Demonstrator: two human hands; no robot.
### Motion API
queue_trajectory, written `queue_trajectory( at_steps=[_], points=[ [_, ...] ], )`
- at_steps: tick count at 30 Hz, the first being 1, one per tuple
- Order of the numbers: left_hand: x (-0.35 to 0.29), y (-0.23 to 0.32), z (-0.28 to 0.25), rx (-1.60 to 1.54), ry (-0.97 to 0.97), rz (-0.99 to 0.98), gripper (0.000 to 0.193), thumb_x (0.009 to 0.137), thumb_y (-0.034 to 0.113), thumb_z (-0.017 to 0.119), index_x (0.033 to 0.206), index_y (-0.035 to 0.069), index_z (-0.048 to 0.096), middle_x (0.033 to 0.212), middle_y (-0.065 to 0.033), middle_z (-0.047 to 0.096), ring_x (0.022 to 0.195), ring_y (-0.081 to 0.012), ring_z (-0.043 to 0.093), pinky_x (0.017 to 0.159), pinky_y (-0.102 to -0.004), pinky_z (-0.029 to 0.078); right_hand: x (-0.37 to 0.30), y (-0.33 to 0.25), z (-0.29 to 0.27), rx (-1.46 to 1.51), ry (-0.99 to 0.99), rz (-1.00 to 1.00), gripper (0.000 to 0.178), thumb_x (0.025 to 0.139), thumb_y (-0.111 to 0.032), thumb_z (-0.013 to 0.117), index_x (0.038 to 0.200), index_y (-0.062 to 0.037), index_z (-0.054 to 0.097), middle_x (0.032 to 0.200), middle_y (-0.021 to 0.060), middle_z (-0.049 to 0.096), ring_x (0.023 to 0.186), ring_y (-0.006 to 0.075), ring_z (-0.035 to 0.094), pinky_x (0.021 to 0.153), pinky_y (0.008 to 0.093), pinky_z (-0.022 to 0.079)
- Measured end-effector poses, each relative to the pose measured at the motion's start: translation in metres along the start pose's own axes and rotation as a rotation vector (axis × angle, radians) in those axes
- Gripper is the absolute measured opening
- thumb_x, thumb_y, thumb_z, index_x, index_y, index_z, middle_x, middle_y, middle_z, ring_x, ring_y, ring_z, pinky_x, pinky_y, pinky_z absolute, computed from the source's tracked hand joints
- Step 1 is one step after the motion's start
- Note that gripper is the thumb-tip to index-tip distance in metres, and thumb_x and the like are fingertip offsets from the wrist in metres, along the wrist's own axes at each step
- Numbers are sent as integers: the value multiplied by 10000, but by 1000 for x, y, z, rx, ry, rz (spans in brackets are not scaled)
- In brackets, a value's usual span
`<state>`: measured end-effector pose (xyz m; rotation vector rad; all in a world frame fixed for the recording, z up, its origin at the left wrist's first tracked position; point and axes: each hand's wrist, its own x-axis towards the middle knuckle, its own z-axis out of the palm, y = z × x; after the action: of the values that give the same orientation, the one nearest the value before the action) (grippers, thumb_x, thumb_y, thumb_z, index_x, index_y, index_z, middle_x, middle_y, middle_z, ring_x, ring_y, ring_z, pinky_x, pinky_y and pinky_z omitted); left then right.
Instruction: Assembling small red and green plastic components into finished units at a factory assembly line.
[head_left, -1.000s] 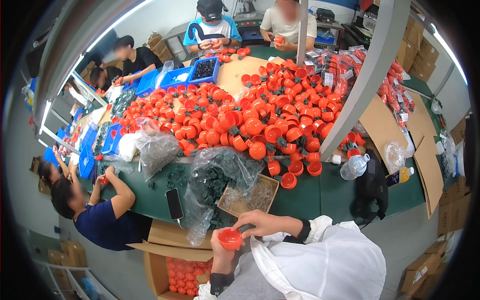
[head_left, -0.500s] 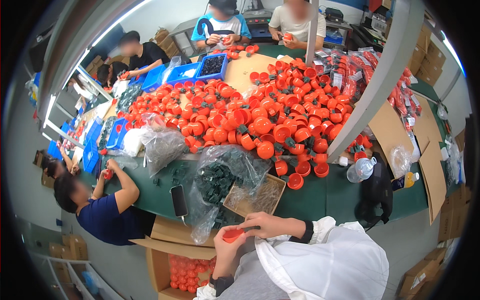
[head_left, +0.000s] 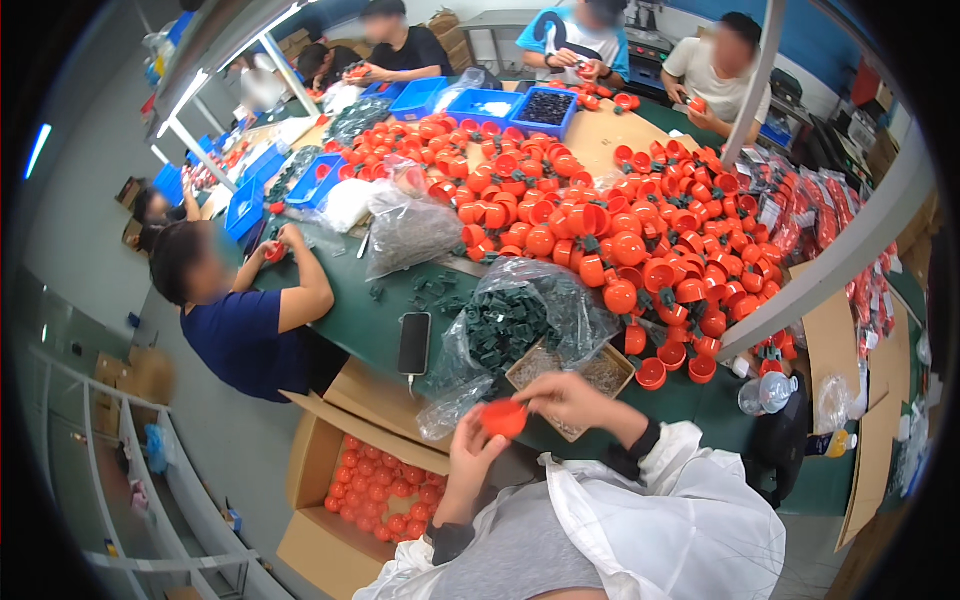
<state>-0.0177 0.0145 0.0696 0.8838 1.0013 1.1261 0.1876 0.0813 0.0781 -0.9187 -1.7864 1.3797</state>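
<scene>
My left hand (head_left: 470, 455) is closed round a small round red plastic cup (head_left: 503, 419), held above the table's near edge. My right hand (head_left: 572, 402) reaches to the cup's upper edge with thumb and fingers pinched together; whatever is between the fingertips is too small to make out. Just beyond my right hand lies a shallow cardboard tray (head_left: 612, 374) of small thin parts. A clear plastic bag (head_left: 470, 340) of dark green plastic clips (head_left: 508, 318) spills open beside it. Below my left hand stands an open carton (head_left: 310, 470) holding many red cups (head_left: 385, 485).
A large heap of red cups (head_left: 625, 245) with green clips covers the table (head_left: 350, 335). A phone (head_left: 414, 343) on a cable, a water bottle (head_left: 768, 393) and a black bag (head_left: 780, 440) lie nearer. Metal posts (head_left: 850, 270) rise over the table. Co-workers sit around, one in navy (head_left: 235, 325).
The view has swung left, so the scene sits further right. My hands have risen slightly with the cup, which is turned differently, and my right hand has drawn to the cup's edge.
</scene>
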Motion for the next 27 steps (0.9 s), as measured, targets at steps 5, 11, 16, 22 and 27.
queue_trajectory(
  at_steps=[5,11,16,22,27],
  points=[
    [-20,12,-59,134,631,317,110,853,100,500,921,23,540,915,-75,572,852,-161,573,686,-279,495,59,21,-89,130,394,-51,251,789,-58,586,1036,-13,592,1094,58,555,906,110,545,761,254,460],
    [-59,-47,-191,97,1163,424,98,873,87,430,908,22,496,755,-53,544,612,-105,523,508,-205,432,82,44,-94,-47,545,-88,355,776,-18,567,1123,-16,489,1034,59,544,776,100,554,676,232,455],
    [-100,-206,-309,889,1263,-242,200,841,143,507,854,-55,486,762,-134,544,588,-208,508,546,-337,423,10,63,-7,-478,330,182,75,728,-61,575,774,-27,624,721,130,616,665,222,610,608,310,471],
    [-74,-277,-334,791,1222,-177,301,804,204,527,980,-38,492,881,-141,565,734,-226,550,646,-331,461,-35,95,14,-927,328,317,135,736,-151,553,796,-56,627,717,164,603,711,334,591,640,409,474],
    [-39,-272,-337,547,1145,-105,323,799,220,530,988,-39,490,890,-142,566,747,-232,551,652,-333,463,-3,47,-26,-705,377,337,223,723,-147,568,903,-25,615,707,181,603,679,316,603,629,383,475]
  ],
)
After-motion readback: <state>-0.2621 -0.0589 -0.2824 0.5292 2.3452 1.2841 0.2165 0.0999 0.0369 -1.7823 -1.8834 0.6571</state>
